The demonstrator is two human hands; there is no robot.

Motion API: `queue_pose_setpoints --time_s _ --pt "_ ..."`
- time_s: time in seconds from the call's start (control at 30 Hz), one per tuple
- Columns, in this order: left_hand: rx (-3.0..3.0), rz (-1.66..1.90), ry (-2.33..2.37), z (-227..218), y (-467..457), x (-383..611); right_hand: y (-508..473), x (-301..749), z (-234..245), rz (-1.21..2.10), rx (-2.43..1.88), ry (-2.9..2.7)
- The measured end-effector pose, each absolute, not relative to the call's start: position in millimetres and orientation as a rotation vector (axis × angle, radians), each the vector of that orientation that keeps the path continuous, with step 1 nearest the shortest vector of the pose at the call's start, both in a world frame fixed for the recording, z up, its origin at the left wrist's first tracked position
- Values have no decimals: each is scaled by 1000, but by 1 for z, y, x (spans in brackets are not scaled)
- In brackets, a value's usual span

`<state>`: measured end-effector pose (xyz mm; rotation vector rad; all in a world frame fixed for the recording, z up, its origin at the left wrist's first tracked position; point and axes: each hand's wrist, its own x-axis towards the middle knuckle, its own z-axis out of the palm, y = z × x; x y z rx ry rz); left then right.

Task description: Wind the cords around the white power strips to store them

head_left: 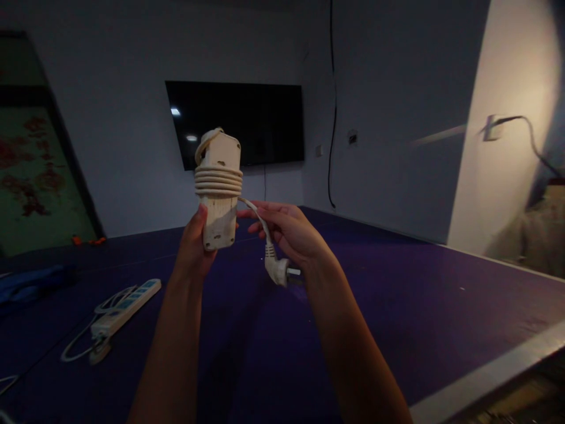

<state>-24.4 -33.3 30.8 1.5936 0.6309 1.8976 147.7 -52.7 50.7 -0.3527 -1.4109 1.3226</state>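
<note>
Here's the white power strip (pixel 218 194), held upright in mid-air above the middle of the table, well clear of the surface. Its cord (pixel 218 181) is wound in tight loops around the upper half of the body. The left hand (pixel 196 247) grips the strip's lower end, its thumb lying up along the left edge and the fingers closed round the back. From the coils a loose length of cord runs down and to the right, straight into the right hand (pixel 289 229). That hand has its fingers drawn together, pinching the cord just beside the strip. Below the fingers the plug (pixel 279 270) dangles free, prongs pointing right, next to the right wrist.

Underneath all this is a dark purple table (pixel 397 294), wide and running off to the far wall. On its near left lies a second power strip (pixel 126 306) with blue sockets, flat on the surface, its own lead (pixel 79 347) looped loosely beside it. Further left there's a blue bundle (pixel 30 282); I can't tell what it is. On the far wall hangs a dark television (pixel 247 121), and to its right a black cable (pixel 332 118) drops down the wall.
</note>
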Motion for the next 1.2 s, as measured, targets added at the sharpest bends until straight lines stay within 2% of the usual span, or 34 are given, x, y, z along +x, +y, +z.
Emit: queue_pose_setpoints --time_s 0.33,0.6,0.87,1.03,1.2 --pt "1695 2024 666 18 -21 -20 -51 134 44 1408 -258 -1423" --pt "2112 2142 1016 13 -15 -19 -25 127 35 1400 -499 -1276" --pt "2469 2241 1326 -1 4 -24 -22 128 35 1475 -544 -1212" --pt "2504 2290 1761 -10 2 -16 -15 126 28 1469 -525 -1208" --pt "2462 2405 1846 -20 1 -12 -14 118 25 1425 -545 -1166"
